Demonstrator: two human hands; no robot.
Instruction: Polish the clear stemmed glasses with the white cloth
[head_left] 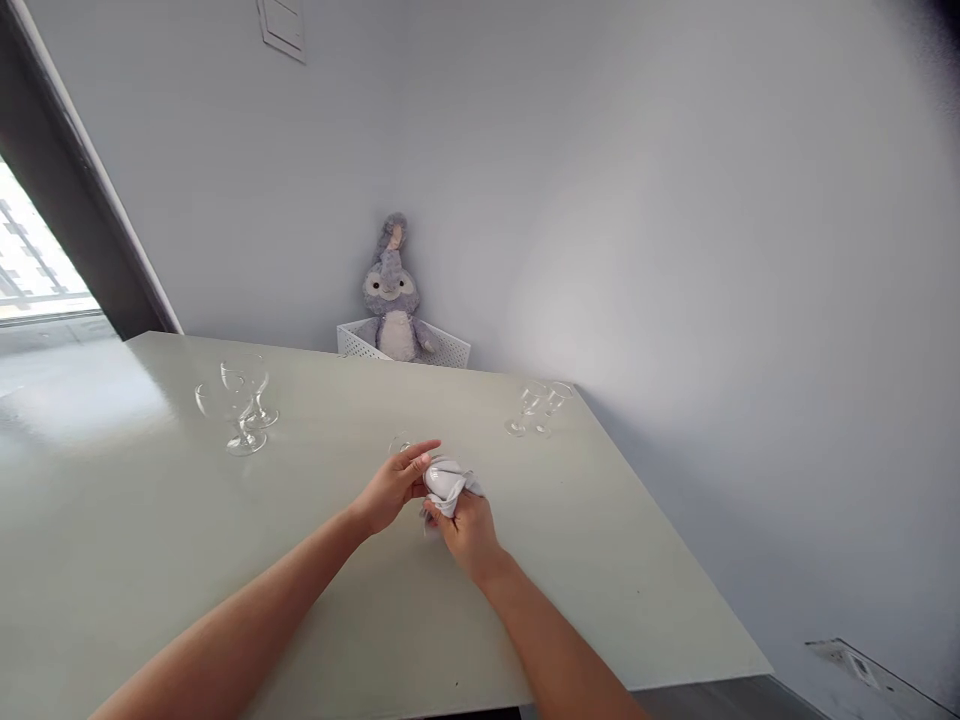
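My left hand (394, 490) is closed around a stemmed glass (433, 479), whose bowl is pressed into a white cloth (448, 484). The index finger of this hand stretches out over the top. Bunched in my right hand (471, 530) is the cloth, its folds wrapping the bowl and a loose end hanging below. The hands meet near the middle of the table (337, 620), low over its surface. A clear round rim or foot (400, 441) shows just beyond my left hand; I cannot tell whether it belongs to the held glass.
On the left stand two larger stemmed glasses (246, 440). Two smaller stemmed glasses (516, 427) stand at the right, near the table's far corner. Behind the table, a plush rabbit (396, 335) sits in a white perforated basket (450, 350) against the walls.
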